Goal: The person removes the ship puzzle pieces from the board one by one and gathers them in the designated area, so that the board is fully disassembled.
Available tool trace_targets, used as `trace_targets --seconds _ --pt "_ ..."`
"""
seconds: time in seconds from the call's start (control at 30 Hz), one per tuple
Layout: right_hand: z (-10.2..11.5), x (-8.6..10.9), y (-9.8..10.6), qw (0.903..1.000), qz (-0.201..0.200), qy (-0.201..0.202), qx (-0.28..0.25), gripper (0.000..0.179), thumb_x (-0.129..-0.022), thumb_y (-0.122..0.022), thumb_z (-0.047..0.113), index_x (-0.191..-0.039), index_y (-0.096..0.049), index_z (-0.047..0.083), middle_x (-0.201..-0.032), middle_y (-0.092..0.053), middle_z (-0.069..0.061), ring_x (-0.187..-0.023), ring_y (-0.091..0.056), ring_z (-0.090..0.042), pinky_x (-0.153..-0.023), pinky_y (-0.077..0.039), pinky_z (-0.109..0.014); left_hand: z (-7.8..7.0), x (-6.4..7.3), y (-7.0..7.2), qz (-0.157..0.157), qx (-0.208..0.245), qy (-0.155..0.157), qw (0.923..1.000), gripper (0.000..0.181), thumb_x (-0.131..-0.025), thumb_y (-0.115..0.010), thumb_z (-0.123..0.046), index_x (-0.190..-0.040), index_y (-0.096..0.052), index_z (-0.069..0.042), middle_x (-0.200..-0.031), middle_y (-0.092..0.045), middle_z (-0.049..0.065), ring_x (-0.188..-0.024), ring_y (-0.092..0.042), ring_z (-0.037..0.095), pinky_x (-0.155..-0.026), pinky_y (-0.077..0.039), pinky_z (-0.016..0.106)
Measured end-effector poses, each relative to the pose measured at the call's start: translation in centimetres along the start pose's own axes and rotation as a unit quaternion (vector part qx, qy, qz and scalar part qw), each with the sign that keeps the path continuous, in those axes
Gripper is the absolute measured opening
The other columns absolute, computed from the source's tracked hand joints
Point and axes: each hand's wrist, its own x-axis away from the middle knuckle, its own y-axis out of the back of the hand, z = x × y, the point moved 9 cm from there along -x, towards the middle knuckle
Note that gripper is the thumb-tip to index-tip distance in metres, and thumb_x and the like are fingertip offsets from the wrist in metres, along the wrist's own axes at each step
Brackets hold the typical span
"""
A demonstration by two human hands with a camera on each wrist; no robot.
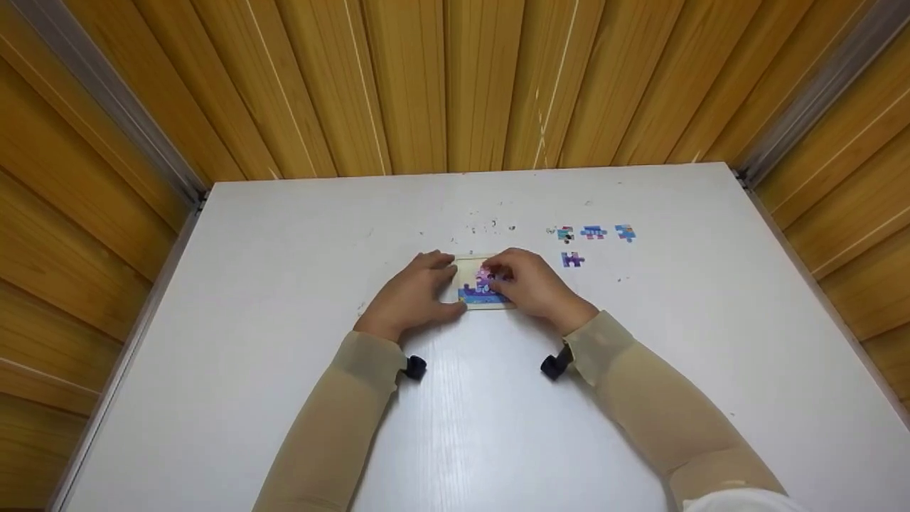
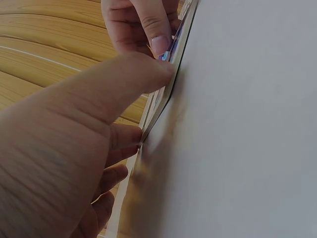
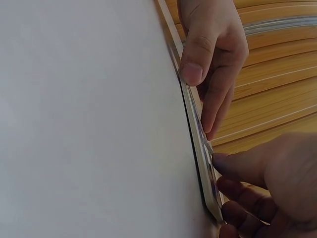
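Nearest cam: tan sleeves, L sleeve & R sleeve, each w/ a small black wrist cam at the inner cuff: L cam, R cam. Then the hands. L hand: thumb & fingers apart in a C, gripping the L end of the puzzle frame, thumb at near corner, fingertips toward far corner. R hand: thumb & fingers bent in close together over R part of frame, pinching a puzzle piece; most of it hidden by the fingers. Frame lies flat on white table, approx. centre, btwn hands; blue/purple print along near side, bare cream at upper L.

Beyond, to R of R hand: loose purple piece, then a row of 3: multicolour piece, blue/pink piece, blue/orange piece. Far back: wood-look wall.

Views: loose pcs & frame layout show in head view only. Wrist views catch frame edge-on, incl. its thickness. L wrist view adds L thumb on near rim, other fingers bent below; R wrist view adds R thumb tip against a thin tilted edge, prob. the piece.
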Motion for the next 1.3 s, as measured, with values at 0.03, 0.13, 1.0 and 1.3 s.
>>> trace_targets --seconds 0.03,0.13,1.0,1.3 --pt "-0.1 0.0 0.1 1.0 -0.002 -0.005 -0.005 0.032 -0.109 -0.075 0.013 -0.141 -0.077 0.008 -0.136 -0.076 -0.013 -0.127 -0.071 -0.033 -0.115 -0.058 -0.053 0.0 0.0 0.0 0.0 0.0 -0.002 1.0 0.082 -0.097 -0.085 -0.051 -0.164 -0.061 -0.01 -0.18 -0.048 0.002 -0.175 -0.034 0.03 -0.143 -0.032 0.046" --pt "-0.2 0.1 0.5 0.9995 -0.018 -0.019 -0.019 0.023 -0.108 -0.077 0.015 -0.131 -0.079 0.011 -0.13 -0.077 -0.01 -0.118 -0.071 -0.029 -0.108 -0.059 -0.049 -0.1 -0.1 0.0 0.001 -0.004 -0.007 1.0 0.082 -0.097 -0.084 -0.051 -0.164 -0.061 -0.01 -0.18 -0.047 0.002 -0.175 -0.034 0.03 -0.143 -0.032 0.046" --pt "0.8 0.0 2.9 0.9928 -0.088 0.002 -0.081 0.007 -0.103 -0.084 0.011 -0.106 -0.09 0.011 -0.131 -0.081 -0.007 -0.111 -0.07 -0.026 -0.098 -0.054 -0.04 0.0 -0.2 0.2 0.009 -0.01 0.004 0.9999 0.085 -0.097 -0.084 -0.054 -0.166 -0.059 -0.011 -0.181 -0.046 -0.001 -0.175 -0.033 0.029 -0.143 -0.031 0.046" --pt "1.3 0.2 3.9 0.9926 -0.082 -0.014 -0.089 0.01 -0.104 -0.084 0.012 -0.112 -0.089 0.011 -0.134 -0.081 -0.007 -0.117 -0.068 -0.027 -0.1 -0.055 -0.038 -0.2 0.0 0.2 0.007 -0.017 0.003 0.9998 0.085 -0.096 -0.082 -0.056 -0.166 -0.059 -0.012 -0.181 -0.046 0.001 -0.175 -0.033 0.032 -0.143 -0.031 0.047"
